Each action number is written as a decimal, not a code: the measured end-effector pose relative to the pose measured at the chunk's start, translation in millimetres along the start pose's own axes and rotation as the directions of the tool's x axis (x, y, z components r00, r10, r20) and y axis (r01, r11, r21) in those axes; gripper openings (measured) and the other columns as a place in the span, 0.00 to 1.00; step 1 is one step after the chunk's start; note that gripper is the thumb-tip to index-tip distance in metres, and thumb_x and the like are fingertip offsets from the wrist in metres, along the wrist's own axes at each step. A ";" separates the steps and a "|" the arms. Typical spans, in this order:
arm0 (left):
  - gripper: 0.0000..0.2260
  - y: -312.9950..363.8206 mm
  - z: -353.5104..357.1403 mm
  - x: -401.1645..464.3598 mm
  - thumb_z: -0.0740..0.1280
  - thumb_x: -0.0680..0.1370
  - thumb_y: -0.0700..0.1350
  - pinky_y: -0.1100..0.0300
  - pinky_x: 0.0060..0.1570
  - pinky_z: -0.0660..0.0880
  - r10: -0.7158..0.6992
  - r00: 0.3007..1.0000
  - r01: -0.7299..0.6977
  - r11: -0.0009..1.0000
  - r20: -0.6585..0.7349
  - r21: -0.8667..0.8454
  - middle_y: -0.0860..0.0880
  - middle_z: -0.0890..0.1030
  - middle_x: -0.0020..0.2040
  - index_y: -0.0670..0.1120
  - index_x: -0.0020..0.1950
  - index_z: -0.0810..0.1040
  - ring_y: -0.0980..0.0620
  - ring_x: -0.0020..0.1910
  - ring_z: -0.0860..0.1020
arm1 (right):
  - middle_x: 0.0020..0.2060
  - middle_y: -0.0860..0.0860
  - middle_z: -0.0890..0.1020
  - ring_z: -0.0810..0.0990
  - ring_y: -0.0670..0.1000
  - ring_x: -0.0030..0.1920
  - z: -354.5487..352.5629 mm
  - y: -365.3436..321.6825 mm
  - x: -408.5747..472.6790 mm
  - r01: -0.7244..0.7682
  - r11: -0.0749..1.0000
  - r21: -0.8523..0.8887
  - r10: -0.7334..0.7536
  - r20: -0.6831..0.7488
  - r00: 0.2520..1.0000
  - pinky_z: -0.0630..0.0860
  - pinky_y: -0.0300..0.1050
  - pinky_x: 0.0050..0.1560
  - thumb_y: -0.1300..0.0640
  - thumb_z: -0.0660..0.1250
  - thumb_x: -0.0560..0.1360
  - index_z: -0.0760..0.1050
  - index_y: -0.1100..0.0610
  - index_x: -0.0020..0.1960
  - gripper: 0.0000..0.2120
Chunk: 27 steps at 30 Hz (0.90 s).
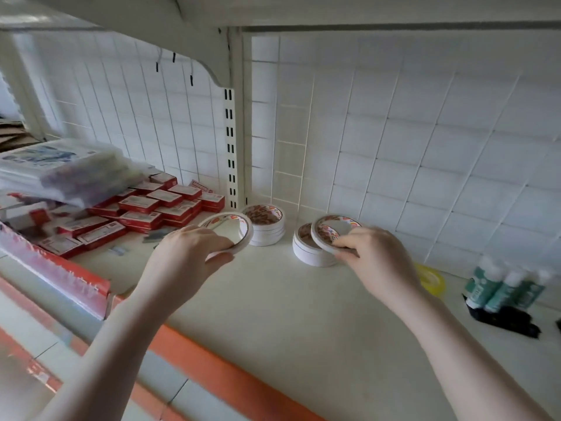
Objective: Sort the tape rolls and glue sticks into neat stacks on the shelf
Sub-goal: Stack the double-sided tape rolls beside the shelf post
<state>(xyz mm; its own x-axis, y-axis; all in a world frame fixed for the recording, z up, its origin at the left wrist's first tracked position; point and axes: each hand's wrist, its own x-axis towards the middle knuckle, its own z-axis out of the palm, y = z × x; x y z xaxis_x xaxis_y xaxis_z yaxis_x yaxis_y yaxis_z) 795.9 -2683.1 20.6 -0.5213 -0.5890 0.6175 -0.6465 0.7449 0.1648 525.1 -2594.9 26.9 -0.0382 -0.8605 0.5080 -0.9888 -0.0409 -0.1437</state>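
Shelf (273,299) spans the frame's middle; red boxes (142,208) and plastic packs (60,168) crowd its left. Two tape stacks (268,226) sit at centre, each hand pinching one roll: left hand (185,256) beside the left stack, right hand (373,259) tilting its roll (331,235) onto the right. Glue sticks (501,287) and yellow tape (431,278) lie lower right.

Yellow tape roll (432,279) at four o'clock is half hidden behind the right wrist; glue-stick (504,288) labels are blurred.
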 end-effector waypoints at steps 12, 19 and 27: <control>0.05 -38.2 16.7 31.2 0.77 0.66 0.43 0.56 0.30 0.72 0.125 0.991 -0.120 0.990 0.058 -0.072 0.53 0.78 0.32 0.49 0.39 0.83 0.48 0.33 0.76 | 0.38 0.53 0.80 0.76 0.54 0.43 37.4 -6.9 42.4 -0.170 0.985 0.009 0.166 0.170 0.971 0.68 0.45 0.39 0.57 0.67 0.72 0.80 0.55 0.42 0.04; 0.04 -48.7 25.2 39.2 0.76 0.68 0.43 0.58 0.32 0.69 0.156 0.986 -0.149 0.984 0.063 -0.098 0.51 0.79 0.33 0.48 0.40 0.83 0.46 0.34 0.77 | 0.42 0.53 0.82 0.78 0.55 0.45 39.3 -9.3 39.5 -0.240 0.967 0.080 0.221 0.191 0.956 0.74 0.49 0.46 0.59 0.69 0.71 0.82 0.55 0.45 0.04; 0.04 -49.4 31.4 50.6 0.76 0.68 0.43 0.60 0.32 0.65 0.188 0.980 -0.183 0.980 0.061 -0.083 0.52 0.79 0.33 0.49 0.40 0.83 0.47 0.34 0.77 | 0.44 0.48 0.82 0.78 0.52 0.46 34.0 -7.5 40.2 -0.279 0.954 0.115 0.241 0.267 0.933 0.73 0.46 0.47 0.59 0.70 0.71 0.82 0.51 0.47 0.07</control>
<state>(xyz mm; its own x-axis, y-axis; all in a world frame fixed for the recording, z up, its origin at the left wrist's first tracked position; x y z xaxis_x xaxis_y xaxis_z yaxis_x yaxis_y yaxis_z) 784.0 -2759.5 19.6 -0.6668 -0.4563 0.5892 -0.4920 0.8634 0.1119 535.9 -2646.4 19.6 -0.2350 -0.9484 0.2129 -0.9156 0.1424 -0.3759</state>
